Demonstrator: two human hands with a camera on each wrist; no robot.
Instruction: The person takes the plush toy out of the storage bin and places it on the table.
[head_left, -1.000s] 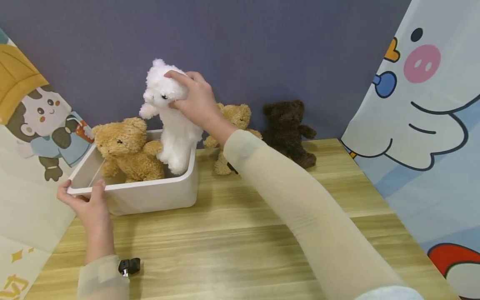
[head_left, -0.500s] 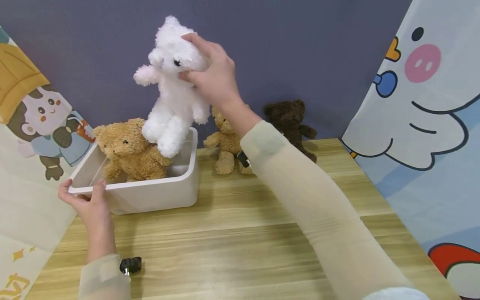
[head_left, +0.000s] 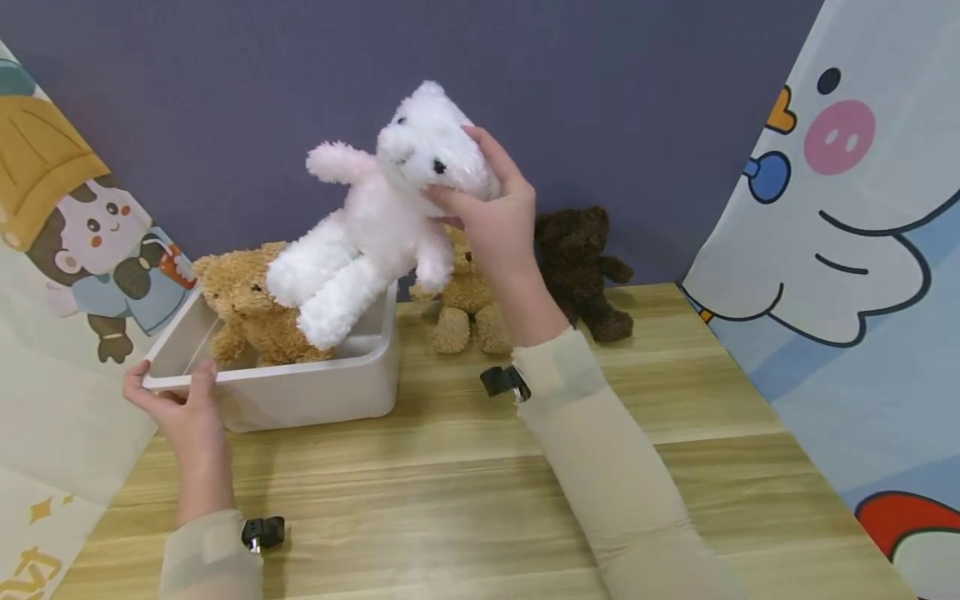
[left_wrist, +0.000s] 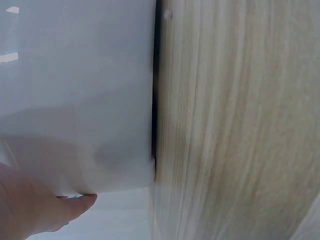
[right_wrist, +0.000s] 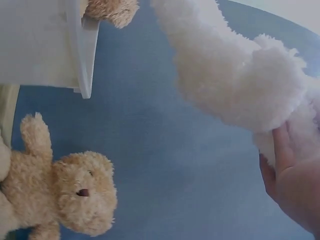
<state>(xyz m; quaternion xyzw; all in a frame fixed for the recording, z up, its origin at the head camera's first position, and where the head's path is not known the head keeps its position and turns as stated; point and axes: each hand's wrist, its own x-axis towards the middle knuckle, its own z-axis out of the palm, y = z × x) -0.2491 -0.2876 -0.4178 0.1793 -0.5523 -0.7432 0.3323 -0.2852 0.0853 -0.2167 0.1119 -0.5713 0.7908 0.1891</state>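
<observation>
My right hand (head_left: pixel 498 208) grips a fluffy white teddy bear (head_left: pixel 386 204) by its head, holding it tilted in the air. The bear's feet hang over the white bin (head_left: pixel 300 396) and hide part of a golden-brown teddy bear (head_left: pixel 243 283) that sits inside. At the bin's near left corner, my left hand (head_left: pixel 183 417) holds the rim between thumb and fingers. The left wrist view shows the bin's smooth outer wall (left_wrist: pixel 80 75) with the left hand (left_wrist: pixel 42 210) at its corner. In the right wrist view the right hand (right_wrist: pixel 300 185) is against the white fur.
A light tan teddy bear (head_left: pixel 465 308) sits against the dark wall, right of the bin. To its right leans a dark brown teddy bear (head_left: pixel 577 267). Under them is the wood-grain table (head_left: pixel 420 500). Cartoon-printed panels (head_left: pixel 847 250) flank both sides.
My right hand has lifted the white bear out of the bin, then drawn it rightward and slightly lower, tilting it. The left hand still holds the bin's corner.
</observation>
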